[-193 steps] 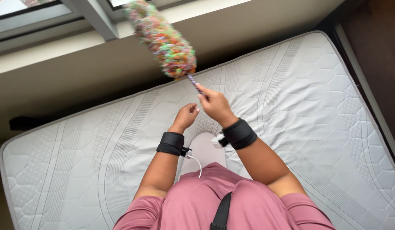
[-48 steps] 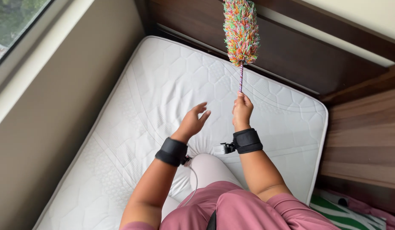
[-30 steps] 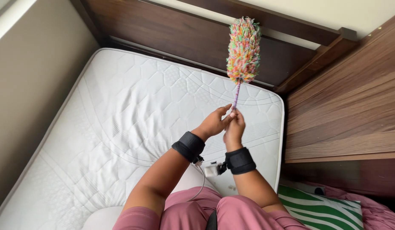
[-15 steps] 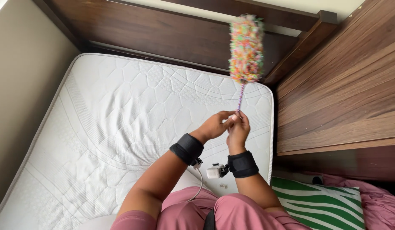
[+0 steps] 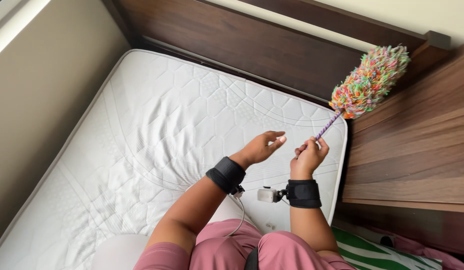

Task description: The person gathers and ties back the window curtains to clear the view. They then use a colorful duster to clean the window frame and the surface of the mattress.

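While the head camera looks down over the person's arms, entries as follows.

Right hand: right hand [image 5: 307, 157] is raised above the mattress, fingers curled tight round the thin purple handle of the duster, thumb side uppermost.

Left hand: left hand [image 5: 259, 147] is just beside the right one, fingers spread and loosely bent, holding nothing; its fingertips point toward the handle but a small gap shows between them.

Duster: fluffy multicoloured duster [image 5: 369, 82] tilts up and to the right from the right hand; its head lies over the corner where the dark wooden headboard [image 5: 252, 47] meets the wooden side panel [image 5: 412, 150]. Contact with the wood cannot be told.

Mattress: white quilted mattress [image 5: 157, 130], bare, fills the middle of the view; a beige wall [image 5: 42, 85] runs along its left edge.

Wrists: a black wrist band [image 5: 226, 175] on the left arm and another on the right, each with a small device and a white cable between them.

Lower edge: pink clothing [image 5: 232, 250] of the person; a green-and-white striped cloth [image 5: 377, 252] at lower right.
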